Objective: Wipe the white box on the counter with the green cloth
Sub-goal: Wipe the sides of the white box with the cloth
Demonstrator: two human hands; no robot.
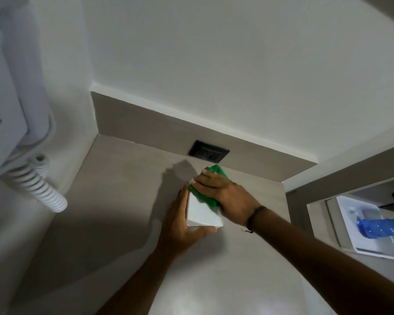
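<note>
A white box [203,213] stands on the grey counter [114,201] near the back wall. My left hand [182,221] grips its left side and near bottom corner, thumb under the front edge. My right hand [228,195] lies flat on the box's top, pressing the green cloth [205,197] against it. The cloth bunches out past my fingers toward the wall. A dark band circles my right wrist.
A black socket plate [208,151] sits in the backsplash just behind the box. A white wall hair dryer [7,110] with a coiled cord [41,185] hangs at left. At right, a white tray [371,233] holds a blue plastic bottle [380,227].
</note>
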